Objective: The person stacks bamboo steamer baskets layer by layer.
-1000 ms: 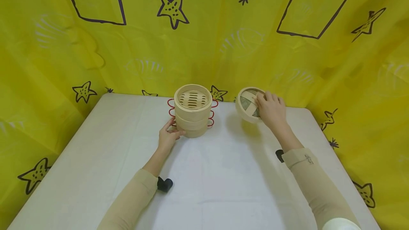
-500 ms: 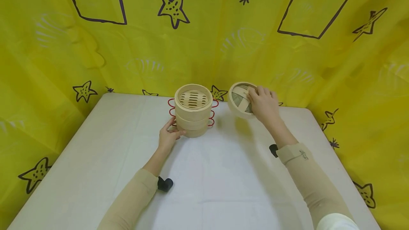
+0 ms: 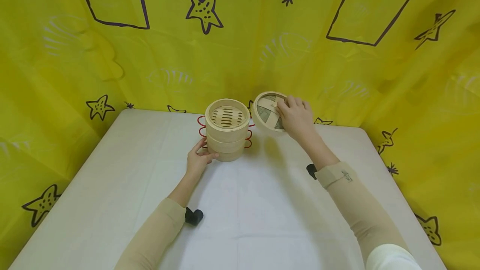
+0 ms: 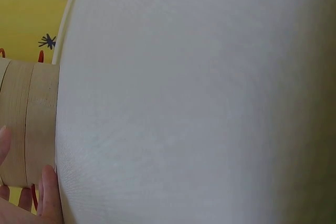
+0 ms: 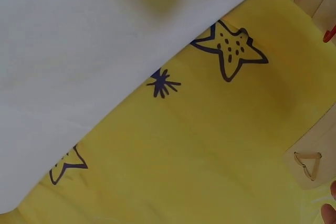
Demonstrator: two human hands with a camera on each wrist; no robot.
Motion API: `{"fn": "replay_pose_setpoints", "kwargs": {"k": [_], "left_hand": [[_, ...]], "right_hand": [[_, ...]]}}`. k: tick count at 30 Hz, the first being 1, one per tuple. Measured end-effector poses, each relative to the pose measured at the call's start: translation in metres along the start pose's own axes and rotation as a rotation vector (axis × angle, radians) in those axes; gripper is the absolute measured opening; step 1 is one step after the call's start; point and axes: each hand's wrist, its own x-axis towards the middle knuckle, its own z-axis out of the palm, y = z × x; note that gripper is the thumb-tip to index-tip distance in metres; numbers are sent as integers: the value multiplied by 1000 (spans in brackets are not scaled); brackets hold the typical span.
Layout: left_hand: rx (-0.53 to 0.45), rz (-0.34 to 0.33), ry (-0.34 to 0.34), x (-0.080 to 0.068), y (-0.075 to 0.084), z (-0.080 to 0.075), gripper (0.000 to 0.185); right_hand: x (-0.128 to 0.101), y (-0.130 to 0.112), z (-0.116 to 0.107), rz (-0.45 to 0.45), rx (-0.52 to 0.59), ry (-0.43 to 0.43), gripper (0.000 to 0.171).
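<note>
A stack of round bamboo steamer baskets (image 3: 228, 134) with red loop handles stands upright on the table, its slatted inside showing from above. My left hand (image 3: 196, 162) holds its lower left side, thumb across the front and fingers round the far side. The left wrist view shows fingertips against the steamer wall (image 4: 42, 108). To the right of the stack, my right hand (image 3: 298, 119) grips the woven steamer lid (image 3: 265, 113) near its top centre. The lid is held up and tilted, close beside the upper basket. In the right wrist view part of the lid (image 5: 310, 153) shows at the right edge.
The table (image 3: 258, 203) is covered in white cloth. A yellow curtain (image 3: 240, 53) with starfish drawings hangs right behind its far edge and along both sides. Black wrist devices (image 3: 193, 216) sit at both sleeve cuffs.
My right hand has carried the lid leftward and a little up, from well right of the steamer to right beside it. The left hand and the steamer stay where they were.
</note>
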Motion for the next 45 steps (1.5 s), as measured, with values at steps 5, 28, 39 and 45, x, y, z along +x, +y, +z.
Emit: {"fn": "replay_pose_setpoints", "kwargs": {"k": [5, 28, 39, 45], "left_hand": [[1, 7, -1, 1, -1, 1, 76], [-10, -4, -2, 2, -1, 1, 75], [-11, -8, -6, 2, -1, 1, 75], [-7, -14, -7, 1, 0, 1, 74]], "right_hand": [[7, -9, -4, -13, 2, -16, 17], [41, -48, 4, -110, 26, 13, 20], [55, -64, 9, -138, 22, -15, 21], [59, -75, 8, -206, 11, -25, 21]]}}
